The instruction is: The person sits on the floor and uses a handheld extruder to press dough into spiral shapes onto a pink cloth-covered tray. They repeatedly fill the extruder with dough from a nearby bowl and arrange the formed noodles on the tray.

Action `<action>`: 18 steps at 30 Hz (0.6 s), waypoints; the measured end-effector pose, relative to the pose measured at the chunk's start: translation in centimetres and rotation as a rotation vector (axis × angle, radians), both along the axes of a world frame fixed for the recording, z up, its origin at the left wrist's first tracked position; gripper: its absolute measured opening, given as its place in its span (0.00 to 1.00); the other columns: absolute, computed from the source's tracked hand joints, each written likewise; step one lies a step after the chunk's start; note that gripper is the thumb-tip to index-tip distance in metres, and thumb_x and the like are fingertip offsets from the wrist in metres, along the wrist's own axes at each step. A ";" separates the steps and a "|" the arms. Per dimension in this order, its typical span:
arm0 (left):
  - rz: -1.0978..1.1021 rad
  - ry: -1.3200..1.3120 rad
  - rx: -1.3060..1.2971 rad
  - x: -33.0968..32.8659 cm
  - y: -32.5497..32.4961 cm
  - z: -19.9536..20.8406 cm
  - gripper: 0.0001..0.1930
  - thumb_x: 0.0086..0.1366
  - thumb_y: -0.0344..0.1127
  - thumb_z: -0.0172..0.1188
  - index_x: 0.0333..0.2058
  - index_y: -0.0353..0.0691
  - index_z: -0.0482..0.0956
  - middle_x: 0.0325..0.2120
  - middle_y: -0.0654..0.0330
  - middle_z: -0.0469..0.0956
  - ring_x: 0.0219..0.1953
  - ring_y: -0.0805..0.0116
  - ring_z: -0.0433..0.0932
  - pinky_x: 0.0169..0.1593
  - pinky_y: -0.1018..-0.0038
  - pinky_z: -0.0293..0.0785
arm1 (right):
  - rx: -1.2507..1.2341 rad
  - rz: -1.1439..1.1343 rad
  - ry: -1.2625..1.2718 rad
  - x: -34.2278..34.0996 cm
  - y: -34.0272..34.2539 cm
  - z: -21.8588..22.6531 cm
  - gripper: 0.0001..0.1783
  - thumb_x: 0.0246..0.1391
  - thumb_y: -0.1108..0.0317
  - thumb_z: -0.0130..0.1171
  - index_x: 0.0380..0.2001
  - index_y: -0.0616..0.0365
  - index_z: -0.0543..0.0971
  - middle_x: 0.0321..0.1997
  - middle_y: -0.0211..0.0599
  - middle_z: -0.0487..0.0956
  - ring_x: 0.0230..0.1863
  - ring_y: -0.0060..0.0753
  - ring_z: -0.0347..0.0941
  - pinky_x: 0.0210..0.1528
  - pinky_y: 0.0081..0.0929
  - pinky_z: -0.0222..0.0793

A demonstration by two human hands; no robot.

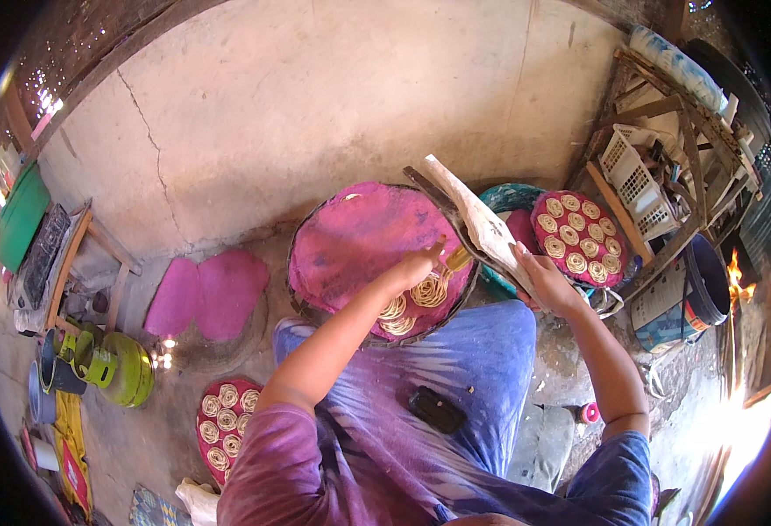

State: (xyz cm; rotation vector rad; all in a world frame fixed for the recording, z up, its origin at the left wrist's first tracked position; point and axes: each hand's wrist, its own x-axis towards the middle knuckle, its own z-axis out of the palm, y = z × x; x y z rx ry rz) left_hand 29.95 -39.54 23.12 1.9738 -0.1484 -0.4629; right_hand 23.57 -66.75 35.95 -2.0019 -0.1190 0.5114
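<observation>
My right hand (545, 279) is closed on the near end of a pale, worn wooden board (486, 230), held tilted with a darker wooden piece along its far side. My left hand (420, 266), its fingers bent, is beside a small golden-yellow cylinder (459, 258); what its fingers hold is hidden. Pale noodle-like strands (431, 290) hang below the cylinder into a coiled nest. More coils (395, 314) lie next to it at the near edge of a large round pink mat (350, 237). That mat rests on a dark-rimmed round base in front of my lap.
A pink disc with several pale coils (580, 238) sits over a teal basin (497, 198) at right; another coil-covered disc (226, 425) lies lower left. Two bare pink discs (207, 295) and a green gas cylinder (127, 370) are left. Fire (736, 279) burns beyond a dark bucket (685, 294).
</observation>
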 end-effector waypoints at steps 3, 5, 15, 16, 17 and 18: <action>0.053 -0.232 0.074 -0.5 0.9 -1.4 0.43 0.71 0.68 0.24 0.58 0.35 0.72 0.57 0.41 0.72 0.60 0.46 0.67 0.66 0.60 0.57 | 0.048 -0.042 0.000 0.0 -0.4 -0.2 0.37 0.66 0.34 0.36 0.38 0.60 0.76 0.14 0.30 0.69 0.12 0.22 0.64 0.14 0.24 0.59; 0.110 -0.397 0.071 -1.7 1.5 -2.0 0.40 0.73 0.65 0.26 0.59 0.36 0.71 0.56 0.41 0.72 0.57 0.42 0.69 0.65 0.57 0.58 | 0.075 -0.067 -0.003 0.0 -0.6 -0.4 0.36 0.66 0.35 0.35 0.37 0.60 0.76 0.14 0.31 0.69 0.12 0.22 0.64 0.14 0.24 0.59; 0.232 -0.660 -0.390 -1.8 1.8 9.8 0.45 0.70 0.69 0.30 0.62 0.29 0.65 0.62 0.40 0.65 0.64 0.46 0.63 0.66 0.51 0.57 | 0.200 0.007 0.114 -1.2 -1.0 1.8 0.33 0.66 0.34 0.35 0.34 0.55 0.73 0.15 0.30 0.69 0.12 0.20 0.61 0.13 0.20 0.56; 0.273 -0.364 -0.948 -0.5 1.3 11.5 0.47 0.68 0.71 0.27 0.62 0.29 0.65 0.62 0.39 0.64 0.63 0.47 0.65 0.65 0.51 0.59 | 0.211 0.011 0.173 -1.1 -0.8 2.3 0.32 0.67 0.35 0.35 0.37 0.54 0.73 0.15 0.29 0.68 0.12 0.19 0.60 0.13 0.19 0.54; 0.278 -0.255 -1.167 0.5 1.1 12.8 0.47 0.67 0.73 0.26 0.57 0.30 0.67 0.57 0.41 0.68 0.58 0.48 0.68 0.62 0.51 0.62 | 0.174 0.065 0.163 -0.8 -0.6 2.8 0.34 0.66 0.33 0.34 0.34 0.54 0.73 0.15 0.29 0.68 0.12 0.20 0.61 0.13 0.20 0.55; 0.265 -0.162 -1.386 1.7 1.0 13.7 0.48 0.66 0.74 0.25 0.53 0.30 0.70 0.52 0.42 0.72 0.54 0.49 0.72 0.60 0.52 0.64 | 0.139 0.117 0.176 -0.2 -0.4 3.3 0.36 0.65 0.31 0.33 0.31 0.54 0.73 0.16 0.30 0.69 0.12 0.21 0.61 0.13 0.21 0.56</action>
